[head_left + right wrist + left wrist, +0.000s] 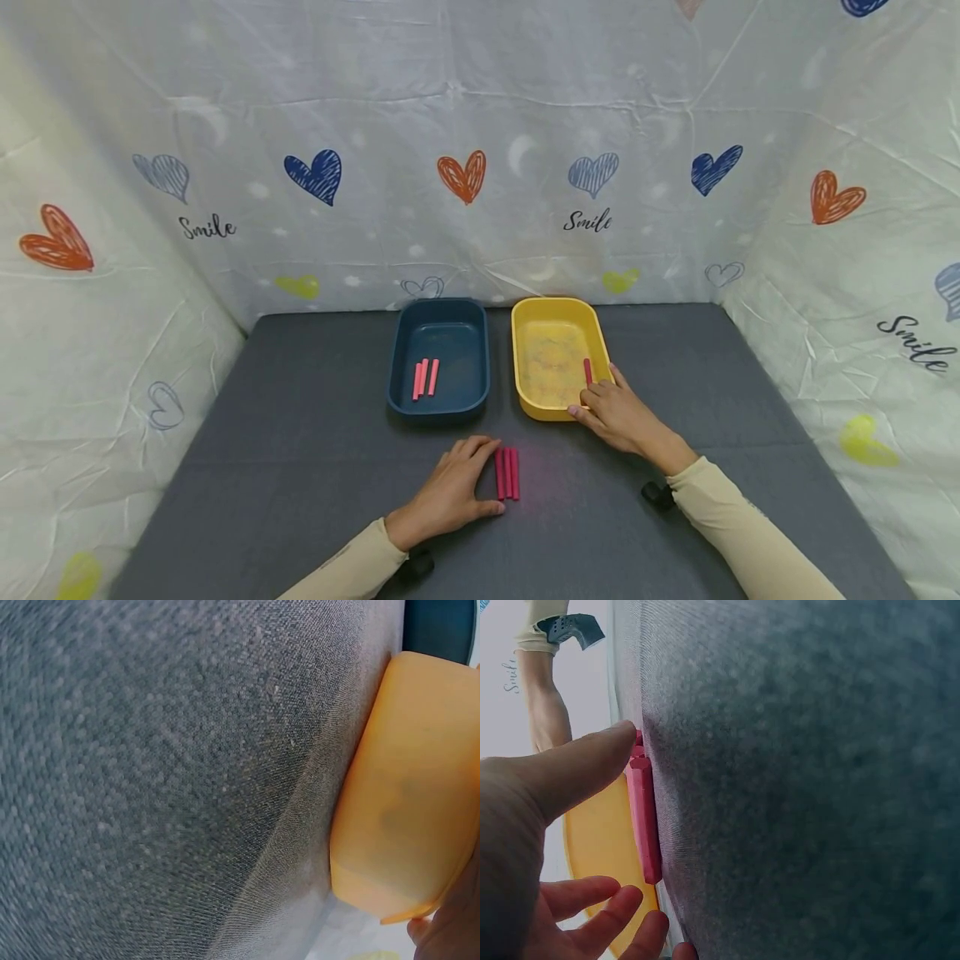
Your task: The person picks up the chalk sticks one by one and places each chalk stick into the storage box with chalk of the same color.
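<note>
Near the front of the table, several dark pink sticks [507, 474] lie side by side. My left hand [450, 490] arches beside them, index fingertip at their far end and thumb by the near end. The left wrist view shows its fingers spread apart around the sticks [645, 817]. Over the near right corner of the yellow tray [564, 306] is my right hand [618, 412]. Its thumb is by the front rim, and an outer finger stretches along the right side. Bent fingers reach inside at a dark red stick [587, 370], whose near end they hide.
Left of the yellow tray stands a dark blue tray [438, 308] holding three lighter pink sticks [425, 378]. Dark grey cloth [315, 467] covers the table. A white sheet printed with hearts [390, 108] hangs behind and at both sides.
</note>
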A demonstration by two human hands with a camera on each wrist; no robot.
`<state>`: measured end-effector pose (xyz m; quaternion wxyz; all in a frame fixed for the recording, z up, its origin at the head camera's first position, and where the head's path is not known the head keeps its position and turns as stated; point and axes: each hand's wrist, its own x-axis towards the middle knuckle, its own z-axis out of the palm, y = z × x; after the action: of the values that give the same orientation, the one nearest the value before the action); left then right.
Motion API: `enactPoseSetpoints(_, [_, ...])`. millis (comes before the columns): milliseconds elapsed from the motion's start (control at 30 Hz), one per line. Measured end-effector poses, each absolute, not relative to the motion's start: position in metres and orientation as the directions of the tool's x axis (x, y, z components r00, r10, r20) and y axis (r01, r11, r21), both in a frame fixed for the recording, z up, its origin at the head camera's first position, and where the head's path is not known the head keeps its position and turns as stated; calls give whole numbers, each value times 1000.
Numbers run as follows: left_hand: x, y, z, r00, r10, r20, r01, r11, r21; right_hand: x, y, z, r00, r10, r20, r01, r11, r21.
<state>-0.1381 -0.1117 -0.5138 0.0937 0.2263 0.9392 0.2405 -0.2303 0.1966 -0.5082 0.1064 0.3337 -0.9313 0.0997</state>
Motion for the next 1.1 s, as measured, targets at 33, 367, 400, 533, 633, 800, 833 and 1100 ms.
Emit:
enactPoseSetpoints(33, [-138, -111, -514, -881, 469, -68, 380, 784, 491, -230, 197, -508, -754, -600, 267, -643, 758, -113])
enactPoseSetpoints(367, [-142, -110, -517, -885, 461, -62, 382, 797, 469, -230, 197, -508, -742, -609, 279, -654, 749, -106])
enactPoseSetpoints(400, [-143, -110, -518, -885, 461, -61, 383, 797, 466, -230, 197, -507, -742, -609, 279, -655, 748, -107])
enactPoseSetpoints(533, [-144, -111, -519, -885, 462, -54, 389, 799, 459, -230, 197, -508, -742, -608, 281, -654, 748, -108])
enactPoseSetpoints(633, [-145, -111, -519, -885, 463, -44, 394, 797, 458, -230, 197, -508, -744, -607, 280, -653, 748, -113])
enactPoseSetpoints(800, [-145, -111, -519, -885, 463, -34, 397, 793, 463, -231, 197, -508, -747, -603, 281, -650, 750, -121])
enactPoseSetpoints(833, [-145, -111, -519, -887, 462, -33, 394, 791, 467, -231, 197, -509, -746, -603, 283, -651, 749, -121])
enactPoseSetpoints(1100, [-144, -112, -513, -897, 440, -27, 370, 786, 495, -233, 200, -512, -737, -610, 292, -666, 730, -154])
